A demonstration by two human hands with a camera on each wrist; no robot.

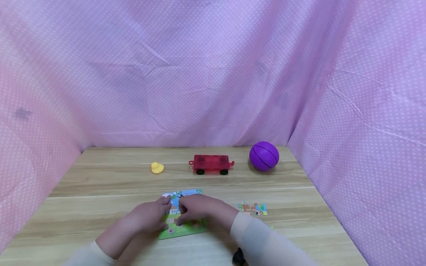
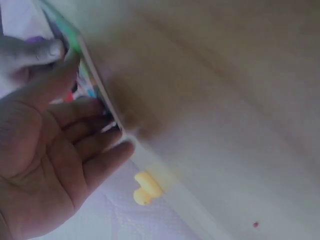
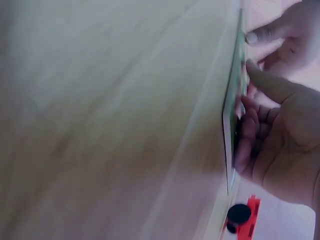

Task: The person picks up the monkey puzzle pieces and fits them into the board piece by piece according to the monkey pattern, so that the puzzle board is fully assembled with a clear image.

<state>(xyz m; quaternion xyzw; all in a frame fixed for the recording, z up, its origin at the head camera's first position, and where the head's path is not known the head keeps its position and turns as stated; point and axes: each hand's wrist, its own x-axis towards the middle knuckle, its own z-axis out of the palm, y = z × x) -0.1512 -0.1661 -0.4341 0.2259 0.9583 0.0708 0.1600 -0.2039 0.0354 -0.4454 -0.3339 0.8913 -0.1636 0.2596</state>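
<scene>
A flat, brightly printed jigsaw puzzle board (image 1: 183, 233) with a green lower part and blue top lies on the table, both hands over it. My left hand (image 1: 148, 216) rests at its left side, fingers extended and fingertips at the edge. Over the middle of the board is my right hand (image 1: 199, 207), its fingers bent and its thumb (image 3: 267, 82) stretched down to the printed face. I cannot tell whether a piece sits under those fingers. Loose puzzle pieces (image 1: 256, 210) lie to the right, partly hidden by the right forearm.
Behind the board stand a yellow toy duck (image 1: 157, 168), a red toy wagon (image 1: 211, 162) with black wheels and a purple ball (image 1: 264, 156). Pink dotted cloth (image 1: 199, 92) hangs around the wooden table (image 1: 110, 184). A small black object (image 1: 238, 256) shows by the right sleeve.
</scene>
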